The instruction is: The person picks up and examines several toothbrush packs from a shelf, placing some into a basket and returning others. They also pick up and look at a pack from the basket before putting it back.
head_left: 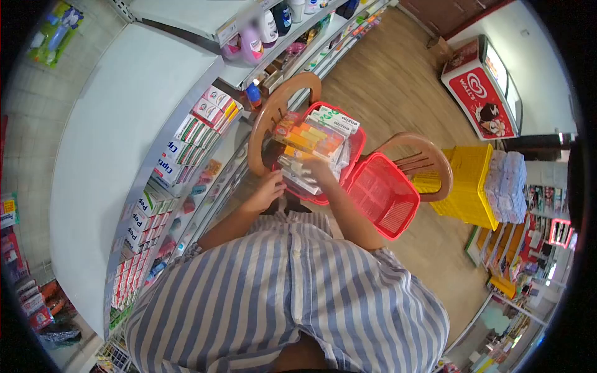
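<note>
A red plastic basket full of packages rests on a brown plastic chair in front of me. In it are white toothpaste boxes marked "enzim", and orange boxes beside them. My right hand reaches into the basket with its fingers bent around something at a pale, shiny package; its fingertips are partly hidden. At the basket's near left rim is my left hand, its fingers loosely bent and apart, with nothing visible in them.
Another red basket sits on a second brown chair. Shelves with stacked toothpaste boxes run along my left. Yellow crates, wrapped packs and a red ice-cream freezer stand to the right.
</note>
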The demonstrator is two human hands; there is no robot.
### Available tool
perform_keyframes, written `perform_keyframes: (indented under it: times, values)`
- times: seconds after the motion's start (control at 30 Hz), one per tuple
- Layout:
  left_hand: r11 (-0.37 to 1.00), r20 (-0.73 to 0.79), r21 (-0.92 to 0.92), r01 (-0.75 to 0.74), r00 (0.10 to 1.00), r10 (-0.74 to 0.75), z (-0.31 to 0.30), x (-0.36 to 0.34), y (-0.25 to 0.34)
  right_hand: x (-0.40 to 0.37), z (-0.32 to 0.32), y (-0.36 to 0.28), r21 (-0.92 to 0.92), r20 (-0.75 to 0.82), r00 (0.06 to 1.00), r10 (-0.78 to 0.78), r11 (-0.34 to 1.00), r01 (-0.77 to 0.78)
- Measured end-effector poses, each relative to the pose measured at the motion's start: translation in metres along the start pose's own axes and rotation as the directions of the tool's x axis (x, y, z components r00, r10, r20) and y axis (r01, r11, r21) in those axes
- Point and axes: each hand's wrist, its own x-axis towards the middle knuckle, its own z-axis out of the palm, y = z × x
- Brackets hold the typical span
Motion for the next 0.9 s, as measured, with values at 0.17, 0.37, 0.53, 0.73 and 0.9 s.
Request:
perform_keyframes:
  times: [0.17,0.37,0.53,0.73,0.9]
  values:
    - [0.994,-0.206,-0.019,-0.106,0.973,0.1,0.037,0.03,0.043,0.097,-0.015,-0.084,-0.194,-0.066,0.99,-0.121,0.975,0.106]
    - [0.953,-0.324,0.256,-0.164,0.914,0.244,0.028,0.107,0.05,0.289,-0.042,-0.051,-0.293,0.289,0.816,-0.5,0.765,0.573]
    - [0.968,-0.422,-0.171,-0.181,0.902,0.094,0.05,0.127,0.09,0.351,-0.024,-0.028,-0.833,0.444,0.784,-0.433,0.124,0.54]
    - [0.869,-0.42,-0.464,-0.171,0.907,-0.046,0.071,0.125,0.109,0.269,0.013,-0.082,-0.375,-0.067,0.989,0.134,0.915,-0.149]
    - [0.923,-0.48,-0.373,-0.098,0.871,-0.102,0.045,0.156,0.083,0.551,-0.056,0.129,-0.379,0.627,0.706,-0.328,0.663,0.645]
